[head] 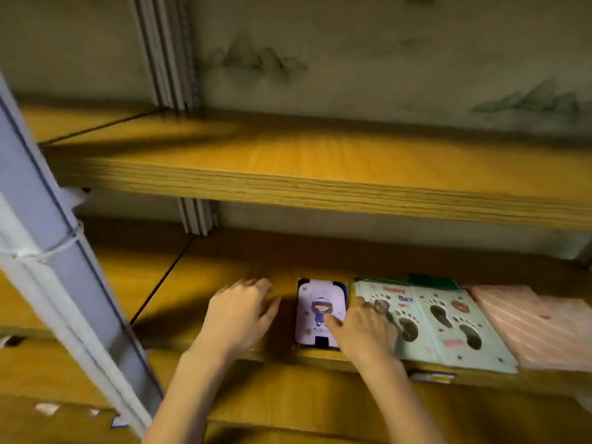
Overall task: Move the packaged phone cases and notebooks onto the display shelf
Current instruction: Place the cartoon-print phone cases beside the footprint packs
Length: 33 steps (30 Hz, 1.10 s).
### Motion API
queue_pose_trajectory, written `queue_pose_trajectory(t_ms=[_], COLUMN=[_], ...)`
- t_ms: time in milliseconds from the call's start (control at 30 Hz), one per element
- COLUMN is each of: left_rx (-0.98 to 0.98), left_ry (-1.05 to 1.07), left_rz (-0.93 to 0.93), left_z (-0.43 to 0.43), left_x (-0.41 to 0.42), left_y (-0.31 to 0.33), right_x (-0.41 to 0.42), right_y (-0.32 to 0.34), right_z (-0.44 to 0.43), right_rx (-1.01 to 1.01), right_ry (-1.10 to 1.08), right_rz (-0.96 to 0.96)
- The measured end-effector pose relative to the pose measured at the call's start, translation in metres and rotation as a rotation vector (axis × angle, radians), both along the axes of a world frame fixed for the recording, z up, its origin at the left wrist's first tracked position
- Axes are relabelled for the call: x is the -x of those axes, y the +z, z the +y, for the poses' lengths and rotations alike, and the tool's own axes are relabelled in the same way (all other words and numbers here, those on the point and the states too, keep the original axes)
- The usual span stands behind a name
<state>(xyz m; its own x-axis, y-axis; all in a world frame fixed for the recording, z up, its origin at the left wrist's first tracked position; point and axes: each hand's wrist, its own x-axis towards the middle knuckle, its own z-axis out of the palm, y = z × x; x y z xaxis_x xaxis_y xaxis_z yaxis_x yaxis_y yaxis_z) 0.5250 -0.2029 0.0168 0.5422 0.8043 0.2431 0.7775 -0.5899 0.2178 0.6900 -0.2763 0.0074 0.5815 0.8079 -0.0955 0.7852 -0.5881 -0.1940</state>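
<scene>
Three packaged items already lie in a row on the lower shelf [224, 267], near its front edge. Furthest left is a phone case [317, 310] in a pack with a cartoon figure in purple; just right of it, a pale green notebook [448, 328] printed with footprints; right again, touching or nearly so, a pink striped notebook [538, 322]. Something dark green shows behind the green notebook, too hidden to identify.

The right hand [362, 331] rests with fingers spread across the seam between the phone case and the green notebook, pressing or nudging rather than gripping; it looks to be squaring the case into line. The left hand [240, 310] lies open and relaxed on bare wood just left of the case, holding nothing.

So the placing seems well under way, with this case at the settling stage. The shelf left of the row is free, and the upper shelf [320, 161] is bare. Whether more stock waits to be moved cannot be told: no supply is clearly in view, though small blurred packs show at the bottom left.
</scene>
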Motion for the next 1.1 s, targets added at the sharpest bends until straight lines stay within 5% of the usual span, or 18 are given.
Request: queue_pose_trajectory(t_ms=[300,667,1100], left_rx=[-0.042,-0.079,-0.118], left_ry=[0.217,0.710,0.852], left_rz=[-0.025,-0.023,0.008], left_z=[-0.051,-0.137,-0.147], left_x=[0.042,0.170,0.345], left_y=[-0.014,-0.011,-0.004], right_x=[0.018,0.163,0.353], right_y=[0.003,0.030,0.038], right_z=[-0.001,-0.018,0.004], right_rx=[-0.172,-0.220,-0.206], right_ry=[0.505,1.138,1.293], right_rz=[-0.013,0.151,0.166])
